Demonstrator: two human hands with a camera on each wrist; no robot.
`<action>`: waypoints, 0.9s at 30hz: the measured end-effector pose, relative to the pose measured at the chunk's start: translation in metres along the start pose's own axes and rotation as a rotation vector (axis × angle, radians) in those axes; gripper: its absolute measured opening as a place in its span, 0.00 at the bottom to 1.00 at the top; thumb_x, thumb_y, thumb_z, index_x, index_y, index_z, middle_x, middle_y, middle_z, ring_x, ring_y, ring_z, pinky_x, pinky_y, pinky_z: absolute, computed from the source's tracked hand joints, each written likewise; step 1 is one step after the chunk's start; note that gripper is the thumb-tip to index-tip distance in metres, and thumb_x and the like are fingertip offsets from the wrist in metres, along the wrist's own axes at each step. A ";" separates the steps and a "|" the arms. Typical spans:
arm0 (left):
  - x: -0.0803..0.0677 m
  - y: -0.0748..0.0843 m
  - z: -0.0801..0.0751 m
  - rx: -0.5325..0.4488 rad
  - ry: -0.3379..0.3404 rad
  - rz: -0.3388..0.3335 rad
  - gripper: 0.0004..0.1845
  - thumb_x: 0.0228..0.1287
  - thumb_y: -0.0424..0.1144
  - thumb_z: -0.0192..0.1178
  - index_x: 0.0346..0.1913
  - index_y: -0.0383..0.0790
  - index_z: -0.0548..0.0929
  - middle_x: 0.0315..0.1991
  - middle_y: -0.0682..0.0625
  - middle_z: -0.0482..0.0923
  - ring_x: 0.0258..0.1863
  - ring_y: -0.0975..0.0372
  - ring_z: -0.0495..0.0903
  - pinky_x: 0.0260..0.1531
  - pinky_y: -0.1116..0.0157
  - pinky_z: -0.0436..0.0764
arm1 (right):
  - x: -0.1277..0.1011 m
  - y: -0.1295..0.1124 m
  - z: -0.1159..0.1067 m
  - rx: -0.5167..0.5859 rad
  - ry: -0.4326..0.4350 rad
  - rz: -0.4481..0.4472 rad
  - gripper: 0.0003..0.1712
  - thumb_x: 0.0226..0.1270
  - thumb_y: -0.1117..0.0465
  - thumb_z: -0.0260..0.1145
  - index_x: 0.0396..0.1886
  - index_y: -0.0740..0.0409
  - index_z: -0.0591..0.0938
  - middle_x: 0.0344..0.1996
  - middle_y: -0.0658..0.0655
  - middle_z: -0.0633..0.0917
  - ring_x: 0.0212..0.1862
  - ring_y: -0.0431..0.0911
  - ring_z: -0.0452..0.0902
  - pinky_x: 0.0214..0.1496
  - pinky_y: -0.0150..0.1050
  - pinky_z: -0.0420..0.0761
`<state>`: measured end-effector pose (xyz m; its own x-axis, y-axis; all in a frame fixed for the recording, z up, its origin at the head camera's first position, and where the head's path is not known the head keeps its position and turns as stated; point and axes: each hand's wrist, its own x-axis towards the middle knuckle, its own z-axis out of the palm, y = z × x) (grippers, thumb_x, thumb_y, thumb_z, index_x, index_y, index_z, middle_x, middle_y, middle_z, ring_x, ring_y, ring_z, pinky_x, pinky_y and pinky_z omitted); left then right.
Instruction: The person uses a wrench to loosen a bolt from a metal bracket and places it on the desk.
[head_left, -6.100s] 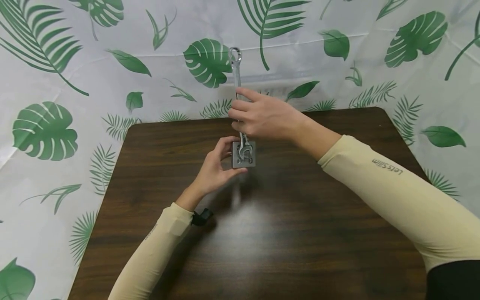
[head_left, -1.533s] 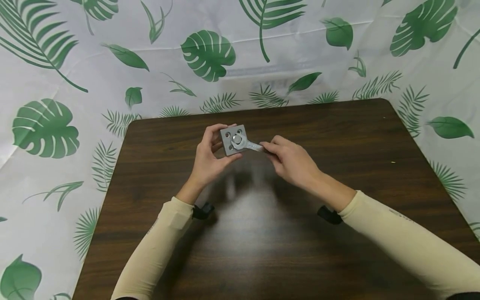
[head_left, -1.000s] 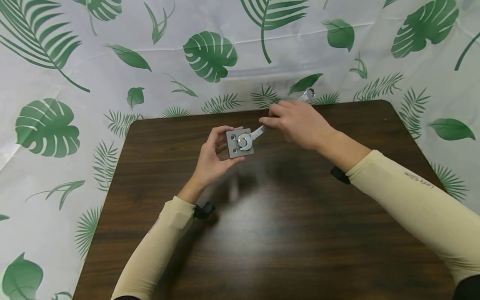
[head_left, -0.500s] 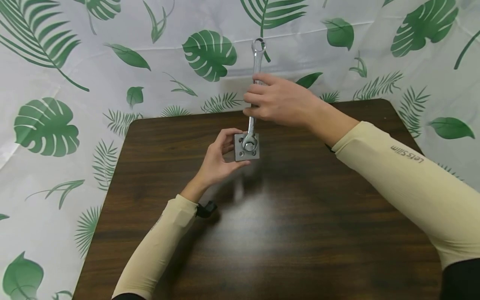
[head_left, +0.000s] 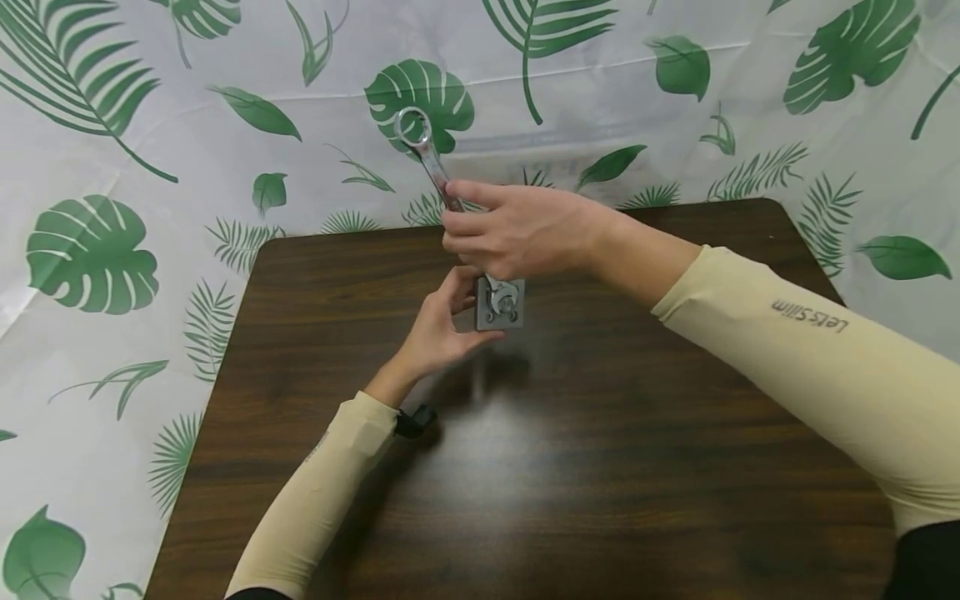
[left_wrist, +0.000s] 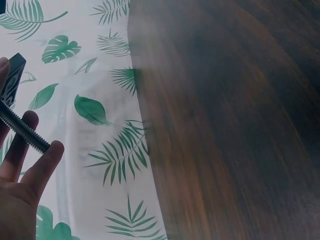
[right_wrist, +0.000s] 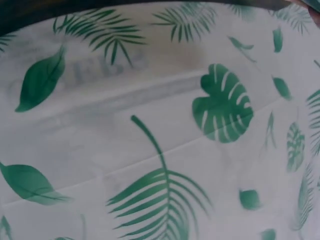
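Observation:
My left hand (head_left: 437,335) grips a small grey square metal block (head_left: 485,322) by its edges, thumb below and fingers above, raised over the table. Holes show in the block's face around a central bolt head (head_left: 507,306). In the left wrist view, the threaded bolt shank (left_wrist: 31,136) sticks out of the block's back and ends at a fingertip. My right hand (head_left: 525,229) holds a chrome combination wrench (head_left: 432,165) by the shaft. Its open end sits at the bolt head, while the ring end points up and left. Fingers cover the wrench's middle.
A dark wood-grain table (head_left: 600,467) lies beneath both hands. Behind it and at its sides hangs a white cloth (head_left: 300,192) printed with green leaves. A black strap piece (head_left: 415,422) is at the left wrist.
The wrench has swung anticlockwise, from lying rightward, through upright, to leaning up-left, and my right hand has travelled with it. The block has shifted slightly right and down in my left hand.

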<state>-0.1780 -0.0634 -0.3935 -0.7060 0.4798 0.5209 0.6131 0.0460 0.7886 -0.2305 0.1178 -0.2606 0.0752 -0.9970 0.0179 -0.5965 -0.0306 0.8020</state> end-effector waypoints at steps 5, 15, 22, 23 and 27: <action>0.000 0.000 -0.001 0.005 0.022 -0.013 0.39 0.42 0.17 0.74 0.59 0.24 0.66 0.50 0.33 0.80 0.51 0.48 0.81 0.49 0.50 0.80 | -0.014 0.004 -0.002 0.027 0.068 0.079 0.07 0.69 0.73 0.59 0.39 0.64 0.83 0.42 0.60 0.80 0.53 0.54 0.72 0.71 0.50 0.60; -0.001 -0.025 -0.001 -0.028 0.027 -0.002 0.41 0.43 0.21 0.76 0.62 0.37 0.67 0.62 0.46 0.77 0.55 0.56 0.79 0.51 0.56 0.80 | -0.048 0.006 -0.005 0.028 0.092 0.215 0.12 0.73 0.73 0.55 0.43 0.60 0.84 0.40 0.60 0.79 0.50 0.55 0.73 0.71 0.50 0.61; 0.005 0.001 0.002 -0.039 0.003 0.014 0.39 0.43 0.17 0.73 0.60 0.25 0.66 0.60 0.35 0.76 0.54 0.51 0.79 0.50 0.49 0.79 | -0.053 0.003 -0.007 0.002 0.199 0.217 0.10 0.71 0.75 0.56 0.39 0.62 0.83 0.38 0.60 0.80 0.48 0.54 0.75 0.71 0.48 0.61; 0.006 0.003 0.002 -0.035 0.001 0.010 0.38 0.43 0.17 0.74 0.60 0.25 0.66 0.59 0.35 0.76 0.54 0.52 0.79 0.50 0.50 0.79 | -0.052 0.002 -0.008 -0.004 0.226 0.207 0.11 0.71 0.75 0.56 0.38 0.63 0.84 0.38 0.60 0.81 0.48 0.54 0.76 0.71 0.48 0.62; 0.007 0.004 0.004 -0.023 0.000 0.012 0.38 0.43 0.17 0.74 0.59 0.24 0.66 0.56 0.34 0.78 0.52 0.51 0.80 0.49 0.50 0.80 | -0.046 -0.002 -0.015 -0.029 0.286 0.147 0.11 0.69 0.77 0.57 0.40 0.66 0.84 0.40 0.60 0.83 0.51 0.53 0.76 0.72 0.46 0.61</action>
<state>-0.1794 -0.0564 -0.3880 -0.6990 0.4799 0.5302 0.6129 0.0200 0.7899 -0.2206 0.1653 -0.2540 0.2142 -0.9300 0.2987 -0.5950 0.1184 0.7950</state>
